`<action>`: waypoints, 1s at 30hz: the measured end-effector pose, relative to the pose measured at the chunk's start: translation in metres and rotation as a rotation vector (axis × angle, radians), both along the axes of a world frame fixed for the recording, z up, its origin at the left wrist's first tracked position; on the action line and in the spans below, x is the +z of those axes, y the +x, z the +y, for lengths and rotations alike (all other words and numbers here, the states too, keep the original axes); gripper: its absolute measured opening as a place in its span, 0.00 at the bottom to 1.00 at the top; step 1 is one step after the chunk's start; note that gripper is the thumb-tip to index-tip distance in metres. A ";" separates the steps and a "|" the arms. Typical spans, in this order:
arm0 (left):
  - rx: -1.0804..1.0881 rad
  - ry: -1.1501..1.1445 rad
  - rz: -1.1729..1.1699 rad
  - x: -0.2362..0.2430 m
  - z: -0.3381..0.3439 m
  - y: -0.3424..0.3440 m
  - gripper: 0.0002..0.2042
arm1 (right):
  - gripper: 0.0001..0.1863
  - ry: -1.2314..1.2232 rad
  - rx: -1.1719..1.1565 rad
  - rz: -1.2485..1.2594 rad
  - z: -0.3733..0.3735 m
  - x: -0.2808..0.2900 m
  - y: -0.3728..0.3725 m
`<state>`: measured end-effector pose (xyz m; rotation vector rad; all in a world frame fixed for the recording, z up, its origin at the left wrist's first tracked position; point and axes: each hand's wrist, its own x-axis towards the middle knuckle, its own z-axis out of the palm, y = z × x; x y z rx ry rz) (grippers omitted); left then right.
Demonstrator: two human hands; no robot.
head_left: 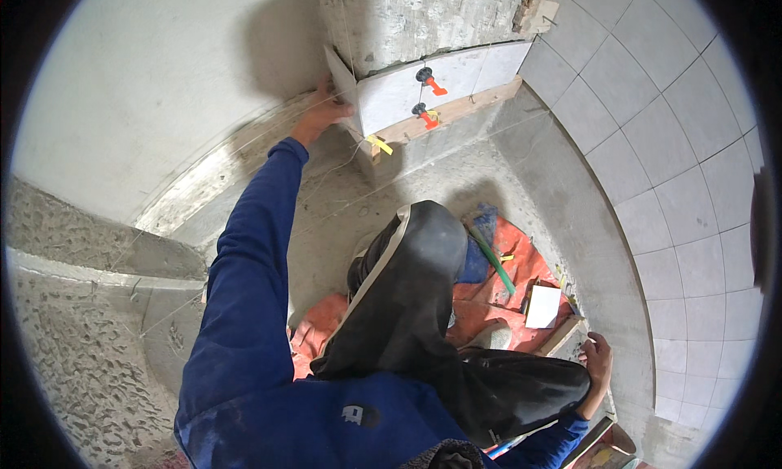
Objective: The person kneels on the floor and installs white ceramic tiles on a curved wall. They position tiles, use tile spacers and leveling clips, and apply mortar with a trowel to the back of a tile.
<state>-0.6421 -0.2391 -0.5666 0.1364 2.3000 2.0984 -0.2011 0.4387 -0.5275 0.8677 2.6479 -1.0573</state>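
Note:
My left hand [322, 115] reaches up to the wall corner. Its thumb and fingers hold the lower left side of a narrow grey tile piece [342, 82], which stands at an angle to the white tiles [387, 98] beside it. Two black tile levelers with orange handles [425, 76] sit one above the other on the joint between those tiles. Just below the corner a yellow wedge [380, 145] sticks out. Beside my bent knee, my right hand [599, 361] hangs with loosely curled fingers apart, nothing visible in it, near a wooden edge [562, 336].
A wooden batten [456, 110] runs under the white tiles. Thin strings [358, 198] cross the corner. On a red sheet [521, 245] lie a green stick [493, 261], a blue cloth [474, 261] and a white tile-like piece [542, 307]. Grey tiles [652, 159] cover the right wall.

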 end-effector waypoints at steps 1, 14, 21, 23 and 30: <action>-0.011 0.009 0.006 0.000 0.000 0.000 0.65 | 0.21 0.007 0.007 -0.006 0.000 0.000 -0.001; 0.001 0.066 0.024 0.004 0.005 0.002 0.68 | 0.21 -0.029 -0.005 0.008 0.000 -0.002 -0.001; 0.023 -0.010 0.048 -0.006 0.002 -0.003 0.65 | 0.21 -0.013 -0.007 0.015 0.002 -0.004 0.000; 0.018 -0.056 0.050 -0.009 -0.001 -0.005 0.64 | 0.21 -0.014 -0.008 0.020 0.001 -0.004 0.000; 0.020 -0.068 -0.007 -0.012 -0.004 -0.009 0.63 | 0.21 -0.004 -0.011 0.009 -0.002 0.000 -0.002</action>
